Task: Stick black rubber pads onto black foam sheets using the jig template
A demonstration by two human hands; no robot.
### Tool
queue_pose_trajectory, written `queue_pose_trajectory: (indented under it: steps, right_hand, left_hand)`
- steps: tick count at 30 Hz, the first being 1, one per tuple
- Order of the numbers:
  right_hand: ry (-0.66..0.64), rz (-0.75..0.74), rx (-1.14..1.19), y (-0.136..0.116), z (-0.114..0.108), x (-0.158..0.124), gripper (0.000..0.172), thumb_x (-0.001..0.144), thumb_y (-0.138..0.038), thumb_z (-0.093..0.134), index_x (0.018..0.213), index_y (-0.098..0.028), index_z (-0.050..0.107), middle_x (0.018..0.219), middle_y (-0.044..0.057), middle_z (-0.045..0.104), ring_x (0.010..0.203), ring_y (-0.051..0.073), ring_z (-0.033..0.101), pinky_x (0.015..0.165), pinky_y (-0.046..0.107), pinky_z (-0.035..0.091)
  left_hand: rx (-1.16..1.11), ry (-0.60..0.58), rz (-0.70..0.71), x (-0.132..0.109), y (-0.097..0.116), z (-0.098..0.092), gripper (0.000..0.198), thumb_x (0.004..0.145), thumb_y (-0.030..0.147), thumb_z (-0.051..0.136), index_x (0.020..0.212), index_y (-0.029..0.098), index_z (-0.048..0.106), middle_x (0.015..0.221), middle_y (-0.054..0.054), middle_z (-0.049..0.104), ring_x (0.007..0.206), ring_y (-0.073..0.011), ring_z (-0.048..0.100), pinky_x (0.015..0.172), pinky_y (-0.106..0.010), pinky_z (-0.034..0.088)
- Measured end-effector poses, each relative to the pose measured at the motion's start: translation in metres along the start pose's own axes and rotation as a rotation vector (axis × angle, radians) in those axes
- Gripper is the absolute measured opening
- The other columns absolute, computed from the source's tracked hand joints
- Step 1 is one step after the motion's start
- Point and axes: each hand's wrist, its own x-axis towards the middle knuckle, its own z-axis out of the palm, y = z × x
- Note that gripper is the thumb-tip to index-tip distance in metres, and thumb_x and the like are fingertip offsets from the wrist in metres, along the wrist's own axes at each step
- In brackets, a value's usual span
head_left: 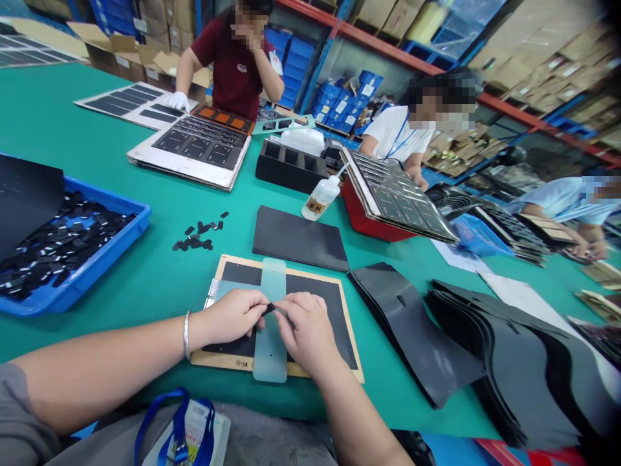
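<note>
A small black piece [268, 309] is pinched between my two hands. My left hand [235, 316] and my right hand [306, 327] have their fingertips closed on it from either side. Beneath them lies a wooden-edged board [356, 362] with a black sheet [334, 310] on it. A translucent green strip [270, 359] crosses the board from front to back, and part of it is hidden by my fingers. Beyond the board, loose small black pieces [196, 239] are scattered on the green table [160, 259].
A blue tray [97, 255] of black pieces stands left. Black sheets [301, 236] lie behind the board; curved stacks [412, 330] lie right. A squeeze bottle [321, 197] stands by a red bin [369, 217]. Several people [237, 65] sit across the table.
</note>
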Motion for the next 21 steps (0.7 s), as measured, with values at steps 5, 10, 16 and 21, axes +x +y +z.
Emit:
queue_pose_trajectory:
  steps: [5,10,16,21]
  right_hand:
    - [0.042,-0.04,-0.079,-0.002,0.007,0.002,0.016,0.086,-0.02,0.049,0.093,-0.019,0.064,0.089,0.004,0.063,0.084,0.017,0.053,0.078,0.035,0.032]
    - [0.116,-0.046,-0.091,-0.003,0.016,0.001,0.014,0.084,-0.019,0.05,0.086,-0.02,0.064,0.084,0.002,0.063,0.081,0.015,0.054,0.077,0.034,0.032]
    - [0.189,0.093,-0.05,0.011,0.0,0.001,0.014,0.082,-0.02,0.05,0.078,-0.019,0.063,0.078,0.003,0.063,0.076,0.015,0.057,0.074,0.031,0.038]
    - [0.488,0.495,-0.243,0.106,-0.067,-0.067,0.02,0.077,-0.031,0.052,0.08,-0.018,0.067,0.081,0.009,0.066,0.075,0.022,0.06,0.067,0.034,0.044]
  left_hand:
    - [-0.011,-0.003,-0.004,0.001,-0.003,0.001,0.024,0.086,0.029,0.038,0.074,0.017,0.054,0.066,0.001,0.064,0.046,-0.0088,0.052,0.051,-0.022,0.042]
    - [-0.027,-0.02,-0.015,0.002,-0.008,0.001,0.023,0.086,0.029,0.037,0.076,0.018,0.054,0.069,0.001,0.065,0.046,-0.0082,0.053,0.05,-0.021,0.043]
    - [-0.071,-0.017,-0.071,0.002,-0.001,-0.001,0.02,0.085,0.028,0.04,0.077,0.017,0.054,0.067,0.001,0.064,0.045,-0.0083,0.052,0.049,-0.021,0.042]
    - [-0.111,0.002,-0.113,0.003,0.001,-0.008,0.021,0.084,0.028,0.042,0.079,0.016,0.058,0.059,0.002,0.06,0.045,-0.0087,0.051,0.052,-0.022,0.042]
